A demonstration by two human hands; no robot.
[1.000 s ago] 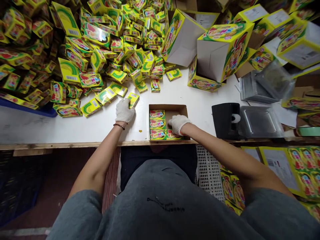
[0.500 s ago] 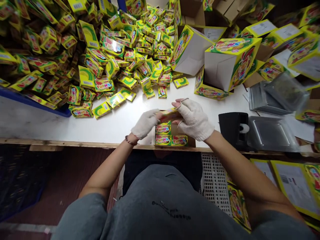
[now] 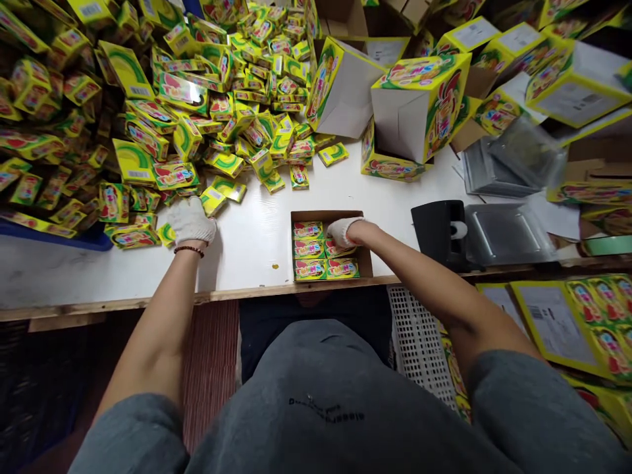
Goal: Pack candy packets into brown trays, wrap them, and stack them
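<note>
In the head view, my left hand (image 3: 191,221), in a white fingerless glove, reaches down at the near edge of a heap of small yellow-green printed boxes (image 3: 230,161). A small yellow box (image 3: 166,234) lies right beside it; its fingertips are hidden among the boxes. My right hand (image 3: 344,230), gloved the same way, is inside an open brown carton (image 3: 367,263) at the table's front edge. Its fingers curl down at a small printed box (image 3: 340,249) in the right column, partly covering it. Several matching boxes (image 3: 310,249) lie in rows in the carton.
Larger printed display boxes (image 3: 419,99) stand at the back right. A black tape dispenser (image 3: 437,234) and clear plastic trays (image 3: 511,230) sit right of the carton. A blue bin edge (image 3: 59,236) borders the heap on the left. A white perforated crate (image 3: 419,336) stands below the table.
My hands have parted from above the carton. The left went leftward to the heap; the right lowered into the carton with a small box. More boxes now show in the carton.
</note>
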